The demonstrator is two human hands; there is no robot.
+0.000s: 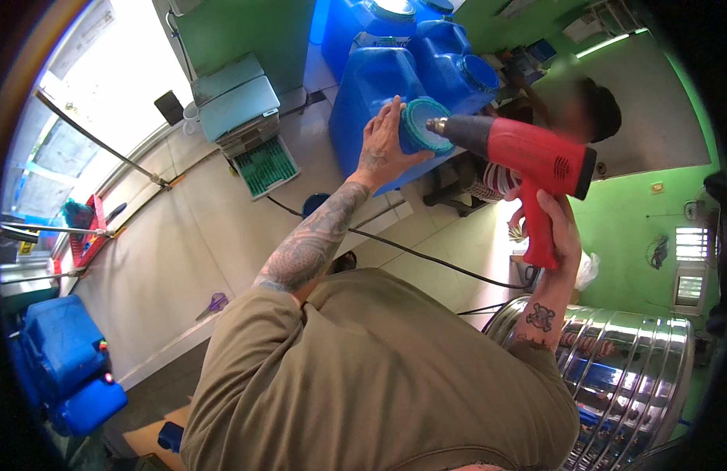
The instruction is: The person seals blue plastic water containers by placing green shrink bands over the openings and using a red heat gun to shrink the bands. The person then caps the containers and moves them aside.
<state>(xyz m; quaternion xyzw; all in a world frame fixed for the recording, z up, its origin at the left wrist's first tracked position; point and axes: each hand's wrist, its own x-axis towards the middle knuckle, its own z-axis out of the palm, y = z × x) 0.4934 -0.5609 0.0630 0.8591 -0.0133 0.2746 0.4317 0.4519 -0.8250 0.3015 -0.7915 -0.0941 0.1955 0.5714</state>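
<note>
A red and black heat gun (pixel 528 149) is in my right hand (pixel 556 224), its handle gripped and its metal nozzle pointing left at a cap. That round teal-rimmed cap (pixel 428 125) sits on the mouth of a large blue plastic jug (pixel 363 98). My left hand (pixel 387 145) holds the jug around the cap's near left side, with fingers up along one side and the thumb below. The nozzle tip overlaps the cap in view; whether they touch I cannot tell. Other blue jugs (pixel 450 67) stand behind, one with its round mouth facing right.
A pale counter (pixel 198 212) carries a stack of trays (pixel 238 106), a green-bottomed tray (pixel 267 166) and purple-handled scissors (pixel 214 304). A black cord (pixel 426 255) crosses below my arms. A shiny ribbed metal drum (pixel 630 361) stands at right. Another person (pixel 591 110) sits beyond the heat gun.
</note>
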